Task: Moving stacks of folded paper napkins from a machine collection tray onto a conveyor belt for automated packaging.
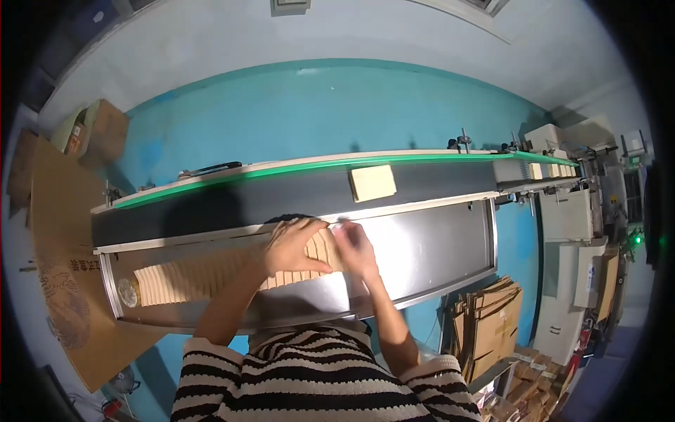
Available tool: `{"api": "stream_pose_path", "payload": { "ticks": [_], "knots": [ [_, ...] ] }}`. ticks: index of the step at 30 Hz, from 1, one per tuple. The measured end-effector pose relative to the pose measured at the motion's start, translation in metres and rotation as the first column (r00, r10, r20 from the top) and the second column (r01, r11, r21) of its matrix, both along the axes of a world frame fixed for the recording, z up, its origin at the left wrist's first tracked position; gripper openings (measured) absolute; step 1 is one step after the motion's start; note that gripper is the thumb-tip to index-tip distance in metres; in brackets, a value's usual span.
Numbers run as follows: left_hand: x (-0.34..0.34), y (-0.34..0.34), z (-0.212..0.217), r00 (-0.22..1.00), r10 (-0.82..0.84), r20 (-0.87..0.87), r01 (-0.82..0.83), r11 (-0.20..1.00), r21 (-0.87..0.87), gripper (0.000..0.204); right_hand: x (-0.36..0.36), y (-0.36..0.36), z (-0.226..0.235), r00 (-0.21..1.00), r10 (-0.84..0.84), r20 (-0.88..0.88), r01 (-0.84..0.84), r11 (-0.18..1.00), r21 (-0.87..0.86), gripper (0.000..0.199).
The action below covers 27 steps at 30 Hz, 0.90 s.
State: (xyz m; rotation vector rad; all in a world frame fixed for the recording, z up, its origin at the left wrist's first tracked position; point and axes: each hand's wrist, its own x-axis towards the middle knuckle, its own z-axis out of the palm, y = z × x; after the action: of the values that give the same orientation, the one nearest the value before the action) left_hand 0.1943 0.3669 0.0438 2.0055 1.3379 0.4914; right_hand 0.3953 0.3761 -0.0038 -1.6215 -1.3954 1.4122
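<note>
A long row of pale yellow, flat packs point(190, 278), standing on edge side by side, lies along a metal tray in front of me. My left hand point(295, 246) spans the right part of this row, with fingers on the far side and thumb on the near side of the packs. At the row's right end is my right hand point(356, 250), smeared by motion, its fingers close to the last packs. Something small and pinkish white shows near its fingertips, too blurred to name. One pale yellow pack point(373, 183) lies flat on the dark conveyor belt beyond the tray.
The metal tray point(422, 246) has a raised rim. A roll of tape point(129, 292) stands at the row's left end. Along the conveyor belt point(295, 188) runs a green guide rail point(281, 169). Flattened cardboard point(492, 320) leans at the right; more packs point(555, 171) sit down the line.
</note>
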Motion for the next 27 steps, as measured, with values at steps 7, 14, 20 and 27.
{"api": "stream_pose_path", "payload": {
  "ticks": [7,14,20,27],
  "knots": [
    [-0.025,0.014,-0.004,0.969,-0.016,0.245,0.030,0.998,-0.056,0.076,-0.008,-0.007,-0.003,0.954,-0.096,-0.285,0.019,0.966,-0.259,0.045],
    [-0.037,0.003,-0.017,0.969,-0.001,0.247,0.021,0.997,-0.078,0.076,-0.002,0.005,0.015,0.943,0.299,-0.150,-0.330,0.900,-0.285,0.054],
    [-0.043,0.002,-0.020,0.973,-0.012,0.230,0.048,0.987,-0.151,0.073,0.010,-0.004,0.014,0.963,0.186,-0.194,-0.255,0.862,-0.439,0.038],
    [-0.042,-0.003,-0.027,0.971,0.005,0.238,0.030,0.989,-0.143,0.071,0.006,0.006,0.012,0.969,0.013,-0.247,-0.065,0.977,-0.204,0.033]
  ]
}}
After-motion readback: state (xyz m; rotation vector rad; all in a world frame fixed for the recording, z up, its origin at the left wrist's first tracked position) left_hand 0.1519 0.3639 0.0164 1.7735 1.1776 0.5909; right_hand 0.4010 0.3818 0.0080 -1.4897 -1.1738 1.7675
